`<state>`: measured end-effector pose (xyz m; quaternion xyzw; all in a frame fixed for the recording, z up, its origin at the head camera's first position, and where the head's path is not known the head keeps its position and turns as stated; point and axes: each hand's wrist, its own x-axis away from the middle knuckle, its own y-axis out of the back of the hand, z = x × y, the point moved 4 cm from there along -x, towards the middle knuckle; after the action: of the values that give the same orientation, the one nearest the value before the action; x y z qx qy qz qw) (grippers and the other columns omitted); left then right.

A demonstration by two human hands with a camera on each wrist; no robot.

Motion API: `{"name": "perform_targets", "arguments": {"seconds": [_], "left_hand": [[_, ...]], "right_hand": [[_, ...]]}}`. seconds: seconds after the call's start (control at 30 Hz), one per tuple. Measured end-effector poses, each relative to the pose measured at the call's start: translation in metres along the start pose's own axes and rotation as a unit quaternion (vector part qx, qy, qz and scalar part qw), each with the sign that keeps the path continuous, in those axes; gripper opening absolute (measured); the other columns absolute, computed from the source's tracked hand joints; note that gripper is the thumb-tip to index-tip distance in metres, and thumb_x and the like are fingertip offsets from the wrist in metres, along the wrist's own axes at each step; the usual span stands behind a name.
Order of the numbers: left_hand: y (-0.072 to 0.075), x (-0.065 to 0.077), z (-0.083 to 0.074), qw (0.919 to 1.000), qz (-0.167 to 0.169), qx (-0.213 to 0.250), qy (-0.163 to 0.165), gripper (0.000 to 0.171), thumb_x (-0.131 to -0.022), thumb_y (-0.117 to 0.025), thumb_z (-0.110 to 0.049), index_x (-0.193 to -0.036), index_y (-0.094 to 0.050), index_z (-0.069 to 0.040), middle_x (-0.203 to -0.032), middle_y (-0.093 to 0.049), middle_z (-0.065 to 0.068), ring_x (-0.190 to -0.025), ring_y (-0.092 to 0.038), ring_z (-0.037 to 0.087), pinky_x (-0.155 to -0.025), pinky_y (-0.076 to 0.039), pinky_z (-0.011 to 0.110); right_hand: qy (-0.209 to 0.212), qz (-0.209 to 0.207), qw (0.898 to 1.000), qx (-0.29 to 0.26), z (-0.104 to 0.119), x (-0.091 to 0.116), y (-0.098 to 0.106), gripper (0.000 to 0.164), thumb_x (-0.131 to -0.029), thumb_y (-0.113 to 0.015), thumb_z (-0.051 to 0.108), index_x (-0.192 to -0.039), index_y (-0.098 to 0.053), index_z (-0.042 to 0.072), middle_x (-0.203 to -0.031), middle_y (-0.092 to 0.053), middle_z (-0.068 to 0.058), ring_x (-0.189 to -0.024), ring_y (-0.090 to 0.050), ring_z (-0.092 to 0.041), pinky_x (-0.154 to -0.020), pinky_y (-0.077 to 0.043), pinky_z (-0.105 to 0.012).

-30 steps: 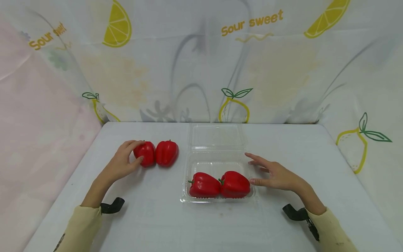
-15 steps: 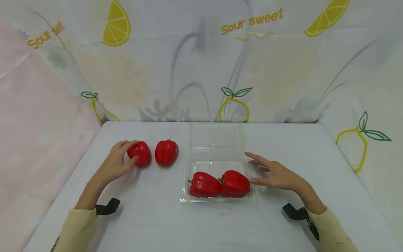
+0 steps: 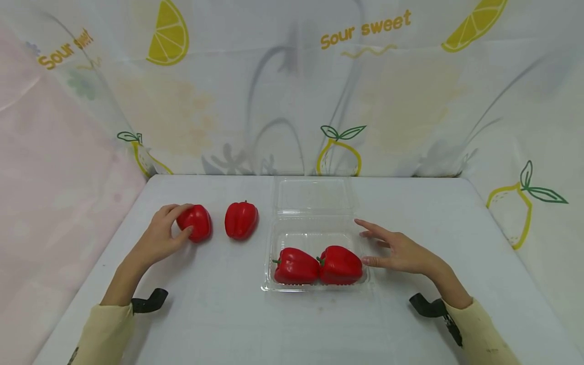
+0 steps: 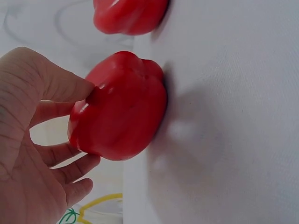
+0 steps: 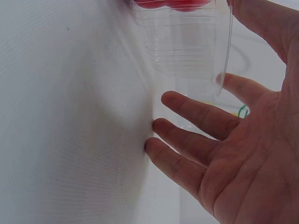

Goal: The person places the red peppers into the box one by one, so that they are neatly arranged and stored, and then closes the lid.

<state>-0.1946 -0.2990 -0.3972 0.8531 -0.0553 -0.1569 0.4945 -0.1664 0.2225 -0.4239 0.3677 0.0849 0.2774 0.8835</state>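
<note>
At the left of the head view, my left hand (image 3: 162,234) grips a red bell pepper (image 3: 196,223) between thumb and fingers. The left wrist view shows the thumb on one side of this pepper (image 4: 122,107), which sits on or close to the table. A second red bell pepper (image 3: 241,220) lies apart to its right. Two more peppers, one red pepper (image 3: 296,266) beside another red pepper (image 3: 341,265), lie in the front of a clear plastic clamshell box (image 3: 292,239). My right hand (image 3: 401,252) is spread at the box's right edge, thumb and forefinger against the rim.
The box's lid (image 3: 314,195) lies open toward the back of the white table (image 3: 219,314). A patterned cloth (image 3: 255,91) with lemon prints hangs behind the table. Black wrist mounts (image 3: 150,301) stick out from both sleeves.
My left hand has moved left with its pepper, leaving a widening gap to the second pepper. My right hand and the box have stayed in place.
</note>
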Motion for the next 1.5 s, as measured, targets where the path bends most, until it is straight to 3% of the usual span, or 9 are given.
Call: {"name": "perform_targets", "arguments": {"seconds": [0.2,0.43,0.73,0.93,1.17,1.33,1.5], "left_hand": [[-0.001,0.000,0.001,0.9999,-0.014,-0.004,-0.002,0.052,-0.086,-0.072,-0.010,-0.134,-0.052,-0.002,-0.125,-0.047,0.028,-0.115,-0.043,0.047,-0.081,-0.048,0.068],[0.000,0.001,0.005,0.9992,-0.031,-0.002,0.023,0.056,-0.085,-0.078,-0.022,-0.132,-0.055,-0.004,-0.121,-0.051,0.024,-0.112,-0.046,0.044,-0.076,-0.052,0.063],[-0.001,0.003,0.010,0.9981,-0.043,-0.002,0.044,0.058,-0.083,-0.081,-0.026,-0.131,-0.057,-0.004,-0.114,-0.054,0.019,-0.101,-0.051,0.035,-0.071,-0.055,0.053],[0.002,0.004,0.012,0.9985,-0.046,-0.008,0.028,0.054,-0.084,-0.081,-0.021,-0.131,-0.059,-0.005,-0.110,-0.056,0.015,-0.095,-0.053,0.029,-0.067,-0.054,0.038],[0.007,0.005,0.010,0.9996,-0.029,-0.001,0.004,0.052,-0.083,-0.080,-0.011,-0.130,-0.060,-0.002,-0.113,-0.057,0.018,-0.097,-0.054,0.032,-0.067,-0.054,0.030],[0.011,0.006,0.010,0.9994,-0.031,-0.003,-0.014,0.050,-0.082,-0.080,-0.007,-0.128,-0.062,-0.001,-0.111,-0.060,0.017,-0.095,-0.056,0.032,-0.068,-0.056,0.035],[0.013,0.005,0.009,0.9993,-0.038,0.005,-0.005,0.048,-0.079,-0.083,-0.010,-0.121,-0.064,0.002,-0.113,-0.059,0.018,-0.099,-0.056,0.035,-0.076,-0.055,0.054]], "right_hand": [[-0.002,0.001,1.000,0.000,0.000,0.000,0.000,0.085,-0.086,-0.073,0.042,-0.156,-0.028,0.024,-0.142,-0.052,-0.015,-0.128,-0.051,-0.036,-0.095,-0.046,-0.059],[-0.003,-0.001,1.000,-0.001,-0.001,0.000,0.000,0.085,-0.085,-0.074,0.042,-0.155,-0.028,0.026,-0.142,-0.052,-0.014,-0.128,-0.051,-0.036,-0.095,-0.046,-0.059],[0.000,-0.002,1.000,-0.006,-0.002,0.000,0.000,0.084,-0.086,-0.074,0.042,-0.155,-0.029,0.025,-0.142,-0.051,-0.014,-0.128,-0.050,-0.035,-0.096,-0.045,-0.060],[-0.004,-0.001,1.000,0.005,-0.001,0.000,0.000,0.084,-0.086,-0.073,0.044,-0.155,-0.030,0.023,-0.140,-0.053,-0.015,-0.128,-0.051,-0.036,-0.095,-0.046,-0.060],[-0.006,0.001,1.000,0.002,-0.002,0.000,0.001,0.084,-0.086,-0.073,0.043,-0.155,-0.029,0.022,-0.140,-0.053,-0.015,-0.127,-0.051,-0.037,-0.095,-0.046,-0.060],[-0.007,0.002,1.000,0.008,-0.003,0.000,0.000,0.084,-0.086,-0.072,0.045,-0.155,-0.029,0.021,-0.140,-0.053,-0.015,-0.127,-0.051,-0.038,-0.095,-0.046,-0.060],[-0.008,0.001,1.000,0.008,-0.003,-0.001,0.000,0.084,-0.086,-0.072,0.045,-0.155,-0.029,0.023,-0.140,-0.053,-0.015,-0.127,-0.051,-0.038,-0.095,-0.046,-0.060]]}}
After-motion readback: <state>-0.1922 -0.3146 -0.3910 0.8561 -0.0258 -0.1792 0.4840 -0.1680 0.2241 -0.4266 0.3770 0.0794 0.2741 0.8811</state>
